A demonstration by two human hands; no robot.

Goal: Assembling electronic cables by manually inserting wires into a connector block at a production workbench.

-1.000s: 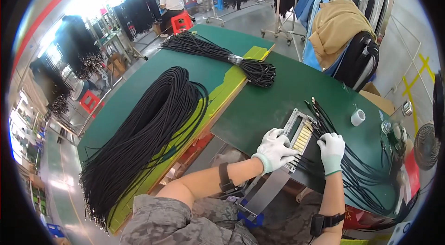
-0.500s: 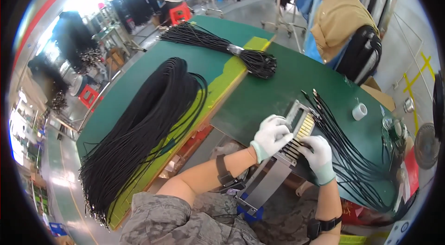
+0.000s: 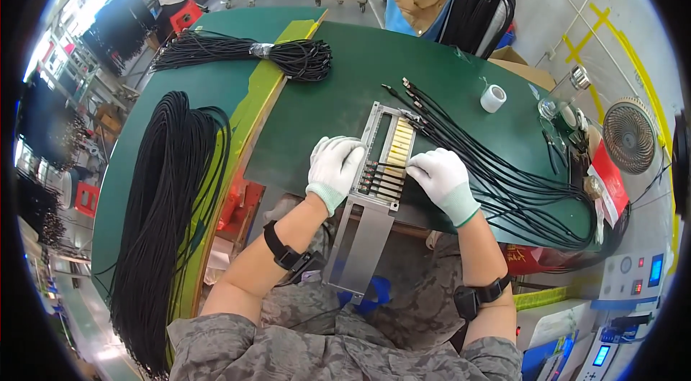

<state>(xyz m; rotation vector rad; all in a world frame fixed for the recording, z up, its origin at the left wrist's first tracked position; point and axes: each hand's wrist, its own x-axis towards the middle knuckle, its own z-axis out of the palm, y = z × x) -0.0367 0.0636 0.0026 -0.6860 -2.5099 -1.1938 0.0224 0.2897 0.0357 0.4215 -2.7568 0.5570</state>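
Note:
A long metal fixture (image 3: pixel 367 204) with a row of yellow slotted blocks (image 3: pixel 401 137) stands at the table's near edge. Several short black cable ends (image 3: pixel 380 181) lie side by side across its lower slots. Against the fixture's left rail, my left hand (image 3: pixel 334 168), in a white glove, has its fingers bent together; what they hold, if anything, is hidden. My gloved right hand (image 3: pixel 440 173) is at the right edge, thumb and finger pinched on the end of a black cable (image 3: pixel 392 165) that crosses the slots.
Loose black cables (image 3: pixel 497 190) fan out on the green table (image 3: pixel 345 57) to the right. A large black cable bundle (image 3: pixel 165 194) and a tied one (image 3: pixel 302 58) lie left and far. A white tape roll (image 3: pixel 493 98), pliers (image 3: pixel 553 150) and a fan (image 3: pixel 630 136) are at right.
My view has swung to the right. My left hand has drawn back from over the slots to the fixture's left rail. My right hand stays at the fixture's right side.

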